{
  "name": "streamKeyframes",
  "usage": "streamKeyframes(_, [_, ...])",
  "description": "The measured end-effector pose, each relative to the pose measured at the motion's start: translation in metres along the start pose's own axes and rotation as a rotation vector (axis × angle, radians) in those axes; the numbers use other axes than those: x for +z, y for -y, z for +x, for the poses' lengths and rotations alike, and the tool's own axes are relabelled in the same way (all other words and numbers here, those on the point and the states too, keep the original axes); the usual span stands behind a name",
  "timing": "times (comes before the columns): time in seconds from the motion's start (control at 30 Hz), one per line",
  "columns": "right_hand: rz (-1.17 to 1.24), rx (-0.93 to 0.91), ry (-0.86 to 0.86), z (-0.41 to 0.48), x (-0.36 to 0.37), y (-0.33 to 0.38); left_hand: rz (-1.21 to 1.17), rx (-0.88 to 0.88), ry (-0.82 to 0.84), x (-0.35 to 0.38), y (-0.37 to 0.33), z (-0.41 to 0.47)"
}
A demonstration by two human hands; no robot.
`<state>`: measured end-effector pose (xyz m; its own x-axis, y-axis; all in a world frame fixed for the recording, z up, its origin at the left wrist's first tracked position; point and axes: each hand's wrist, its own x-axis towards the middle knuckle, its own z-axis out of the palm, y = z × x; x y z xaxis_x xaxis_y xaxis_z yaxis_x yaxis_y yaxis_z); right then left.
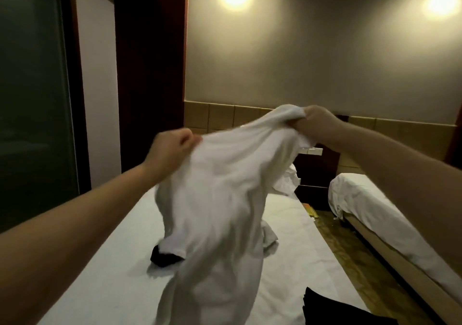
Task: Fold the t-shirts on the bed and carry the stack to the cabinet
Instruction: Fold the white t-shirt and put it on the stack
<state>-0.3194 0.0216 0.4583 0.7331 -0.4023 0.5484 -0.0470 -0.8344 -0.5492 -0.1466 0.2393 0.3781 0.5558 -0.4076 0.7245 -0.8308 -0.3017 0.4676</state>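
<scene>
Head view: both hands, left hand (172, 149) and right hand (317, 122), grip a white t-shirt (220, 199) held up over the bed (295, 244).

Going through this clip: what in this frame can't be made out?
Head view, the only one:
1. Dark garment on the bed: mostly hidden behind the hanging white t-shirt; its kind is unclear.
2. Dark pile at lower right: cut off by the bottom edge.
3. Left hand: motion blur smears the fingers of its grip.
4. Right hand: fingertips buried in the shirt's cloth.
</scene>
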Motion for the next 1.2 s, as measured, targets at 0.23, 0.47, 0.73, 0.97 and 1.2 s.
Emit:
streamKeyframes(0.23, [0.43,0.153,-0.005,-0.011,0.008,0.002,0.026,0.11,-0.114,-0.04,-0.01,0.015])
streamKeyframes(0.47, [0.46,0.133,0.305,-0.02,-0.009,0.009,-0.073,0.022,-0.013,-0.043,-0.001,-0.008])
streamKeyframes(0.73, [0.163,-0.069,-0.014,-0.013,-0.011,0.014,-0.101,0.013,0.05,-0.05,-0.011,-0.009])
streamKeyframes(0.97, [0.074,-0.033,-0.048,-0.008,0.003,0.016,-0.271,-0.125,0.203,-0.048,-0.015,-0.028])
streamKeyframes(1.2, [0.013,-0.03,0.009,-0.012,0.01,0.029,-0.587,-0.372,0.918,-0.039,-0.012,-0.06])
